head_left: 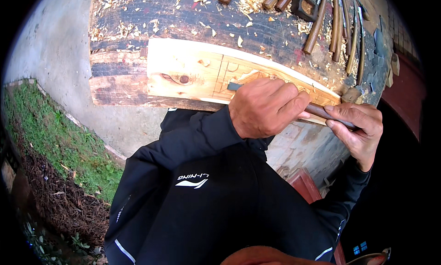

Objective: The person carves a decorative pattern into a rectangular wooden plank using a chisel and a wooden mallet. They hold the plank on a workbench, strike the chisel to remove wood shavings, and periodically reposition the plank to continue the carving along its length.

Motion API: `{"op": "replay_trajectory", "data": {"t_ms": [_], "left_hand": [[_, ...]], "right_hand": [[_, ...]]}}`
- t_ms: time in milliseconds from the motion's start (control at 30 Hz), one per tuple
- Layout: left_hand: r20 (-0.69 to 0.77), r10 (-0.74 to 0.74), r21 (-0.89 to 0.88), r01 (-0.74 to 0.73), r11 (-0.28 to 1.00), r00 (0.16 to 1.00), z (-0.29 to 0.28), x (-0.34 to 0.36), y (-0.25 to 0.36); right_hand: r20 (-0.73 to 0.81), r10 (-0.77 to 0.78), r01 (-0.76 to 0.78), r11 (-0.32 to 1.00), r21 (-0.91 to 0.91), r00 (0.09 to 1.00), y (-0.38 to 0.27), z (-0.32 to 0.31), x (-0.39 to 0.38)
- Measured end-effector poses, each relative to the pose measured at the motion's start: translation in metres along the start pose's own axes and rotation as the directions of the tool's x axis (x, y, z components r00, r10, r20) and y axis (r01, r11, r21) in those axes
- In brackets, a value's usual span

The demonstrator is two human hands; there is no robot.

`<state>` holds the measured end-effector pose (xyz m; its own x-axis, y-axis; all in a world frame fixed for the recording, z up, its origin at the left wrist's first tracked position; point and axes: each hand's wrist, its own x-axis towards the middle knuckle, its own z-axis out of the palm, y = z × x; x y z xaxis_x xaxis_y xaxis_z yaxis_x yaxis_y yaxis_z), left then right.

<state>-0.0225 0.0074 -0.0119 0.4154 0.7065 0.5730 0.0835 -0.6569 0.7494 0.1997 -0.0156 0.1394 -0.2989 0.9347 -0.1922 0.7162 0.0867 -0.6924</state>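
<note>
A long pale wooden board (179,62) with pencilled lines and a partly carved pattern lies along the front edge of the worn bench. My left hand (268,106) is closed round the blade end of a carving chisel (317,109), low over the carved part, with the grey steel tip showing at its left on the wood. My right hand (358,127) grips the brown wooden handle of the same chisel at the right end of the board, thumb and fingers wrapped on it.
The dark bench top (193,14) carries scattered shavings, several wooden-handled chisels (314,33) and a black hollow block (303,7) at the back right. Below are a concrete ground (55,44), grass (55,141) at left and a reddish panel (303,187) at lower right.
</note>
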Motion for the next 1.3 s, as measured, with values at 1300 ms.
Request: {"op": "replay_trajectory", "data": {"t_ms": [1300], "left_hand": [[-0.086,-0.025,-0.005,0.024,1.000,0.996,-0.003,-0.004,0.002]], "right_hand": [[0.020,-0.033,0.035,0.997,-0.065,0.999,-0.018,0.000,0.017]]}}
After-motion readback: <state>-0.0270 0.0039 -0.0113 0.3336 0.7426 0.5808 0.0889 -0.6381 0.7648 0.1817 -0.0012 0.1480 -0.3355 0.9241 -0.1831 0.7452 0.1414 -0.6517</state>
